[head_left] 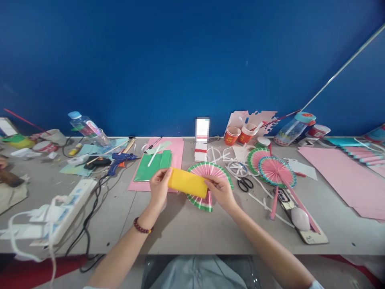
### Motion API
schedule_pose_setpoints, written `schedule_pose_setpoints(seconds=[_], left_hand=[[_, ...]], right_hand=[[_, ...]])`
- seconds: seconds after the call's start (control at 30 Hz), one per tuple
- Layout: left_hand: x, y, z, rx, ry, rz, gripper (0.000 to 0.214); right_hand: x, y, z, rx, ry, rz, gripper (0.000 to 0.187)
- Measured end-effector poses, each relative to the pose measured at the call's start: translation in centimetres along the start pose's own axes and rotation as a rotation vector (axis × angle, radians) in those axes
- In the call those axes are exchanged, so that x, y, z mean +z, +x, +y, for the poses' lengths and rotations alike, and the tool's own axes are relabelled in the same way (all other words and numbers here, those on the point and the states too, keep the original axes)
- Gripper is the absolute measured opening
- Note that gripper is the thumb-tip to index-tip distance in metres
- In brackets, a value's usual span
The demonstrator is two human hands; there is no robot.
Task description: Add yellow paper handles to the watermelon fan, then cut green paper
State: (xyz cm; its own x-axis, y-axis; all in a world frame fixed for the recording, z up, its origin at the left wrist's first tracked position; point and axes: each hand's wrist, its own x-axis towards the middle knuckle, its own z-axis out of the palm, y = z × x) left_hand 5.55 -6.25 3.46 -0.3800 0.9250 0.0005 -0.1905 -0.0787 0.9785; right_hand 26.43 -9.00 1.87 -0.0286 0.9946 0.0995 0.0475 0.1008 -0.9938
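A yellow paper rectangle (188, 182) is stretched between my two hands above the table. My left hand (160, 185) pinches its left end, and my right hand (220, 190) pinches the right end. Under it lies a pleated watermelon paper fan (210, 168), pink with a green and white rim, partly covered by the yellow paper. Left of the fan, green paper (150, 166) in a clear sleeve rests on a pink sheet (177, 149). Black-handled scissors (245, 184) lie just beyond my right hand.
A white power strip (70, 210) with cables and a blue glue gun (120, 160) lie at left. Two finished round fans (277, 171), a phone (311, 235) and large pink sheets (339, 176) are at right. Red paper cups (232, 135) stand near the blue wall.
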Motion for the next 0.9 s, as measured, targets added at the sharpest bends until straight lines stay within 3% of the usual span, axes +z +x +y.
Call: schedule_pose_setpoints(seconds=[0.6,0.9], left_hand=[[-0.12,0.02,-0.11,0.037,0.042,0.012,0.028],[0.03,-0.18,0.44,0.064,0.093,-0.002,0.027]], right_hand=[[-0.31,0.19,-0.43,-0.158,-0.167,0.001,0.022],[-0.49,0.35,-0.86,-0.076,-0.112,0.009,0.021]])
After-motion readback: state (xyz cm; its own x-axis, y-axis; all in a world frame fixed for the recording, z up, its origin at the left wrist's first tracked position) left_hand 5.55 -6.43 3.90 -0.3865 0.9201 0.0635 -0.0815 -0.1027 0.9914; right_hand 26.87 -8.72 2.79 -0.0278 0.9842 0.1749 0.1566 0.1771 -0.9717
